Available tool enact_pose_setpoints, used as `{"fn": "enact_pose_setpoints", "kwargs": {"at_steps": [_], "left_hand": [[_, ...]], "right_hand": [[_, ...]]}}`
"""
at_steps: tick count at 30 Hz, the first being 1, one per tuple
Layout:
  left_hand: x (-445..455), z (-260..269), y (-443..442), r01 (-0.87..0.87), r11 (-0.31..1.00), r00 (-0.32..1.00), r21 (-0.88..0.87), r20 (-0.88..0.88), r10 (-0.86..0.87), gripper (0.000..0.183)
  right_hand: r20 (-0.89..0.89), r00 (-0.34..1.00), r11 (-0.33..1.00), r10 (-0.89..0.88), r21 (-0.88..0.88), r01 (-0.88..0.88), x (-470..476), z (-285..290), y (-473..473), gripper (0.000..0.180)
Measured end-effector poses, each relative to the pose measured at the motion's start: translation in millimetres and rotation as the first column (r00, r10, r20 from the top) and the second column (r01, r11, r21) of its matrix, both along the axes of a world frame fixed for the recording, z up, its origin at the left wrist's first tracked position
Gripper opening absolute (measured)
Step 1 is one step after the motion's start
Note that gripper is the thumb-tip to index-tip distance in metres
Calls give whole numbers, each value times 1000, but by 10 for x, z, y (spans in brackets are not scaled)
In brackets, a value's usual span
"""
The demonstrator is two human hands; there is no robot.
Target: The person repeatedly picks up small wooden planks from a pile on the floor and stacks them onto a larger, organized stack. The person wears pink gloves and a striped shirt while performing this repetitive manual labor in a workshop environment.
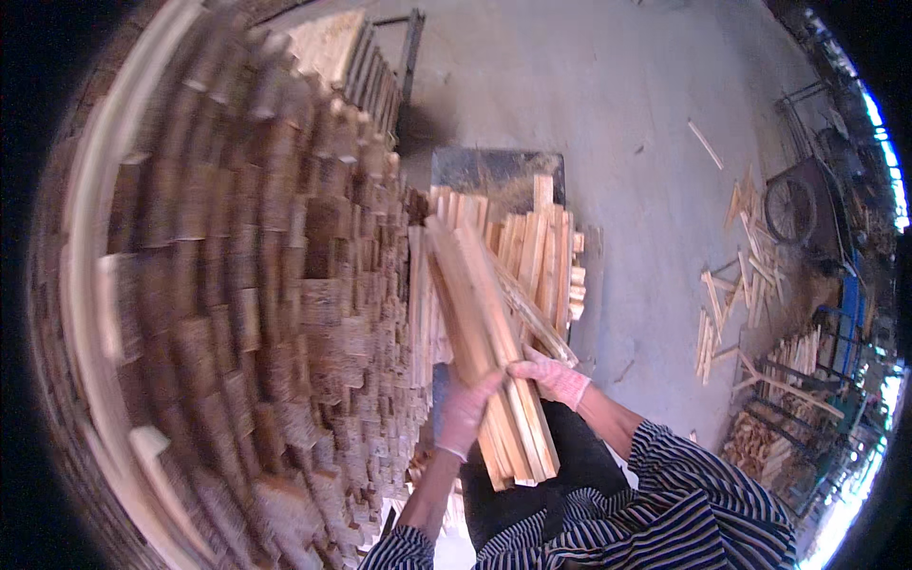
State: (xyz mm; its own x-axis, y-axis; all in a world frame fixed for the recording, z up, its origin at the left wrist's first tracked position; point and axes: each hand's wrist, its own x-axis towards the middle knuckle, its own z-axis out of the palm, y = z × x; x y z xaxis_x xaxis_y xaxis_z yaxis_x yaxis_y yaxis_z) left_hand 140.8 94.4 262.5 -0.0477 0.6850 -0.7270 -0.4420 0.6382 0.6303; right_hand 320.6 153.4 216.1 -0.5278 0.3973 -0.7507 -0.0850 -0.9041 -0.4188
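A bundle of several planed wooden strips (476, 313) slants across the space in front of my body. My left hand (467, 410), in a pale pinkish work glove, grips the bundle along its left side. On its right side my right hand (550, 377), gloved the same way, clasps the strips with the thumb over the top. Beyond the bundle lies a pile of similar strips (534, 249), on a dark flat platform (491, 167). One strip (531, 306) rests diagonally over that pile, close to my right hand. The bundle's far end is blurred.
A tall stack of wooden boards (285, 285) fills the left side, ends facing me. Past it stand pale panels (328, 46) by a metal frame (412, 57). Scattered offcuts (748, 278) lie on the concrete floor (627, 178) at right, near a cart wheel (789, 209).
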Motion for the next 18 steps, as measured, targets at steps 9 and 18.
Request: {"fn": "enact_pose_setpoints", "kwargs": {"at_steps": [9,18], "left_hand": [[-32,1731,103,-34,833,990,552,-97,105,112],[-819,3743,94,-340,547,831,765,-29,556,98]], "right_hand": [[-203,976,886,83,464,21,-73,1967,761,112],[-142,838,389,527,917,-89,-1616,4458,1282,112]]}}
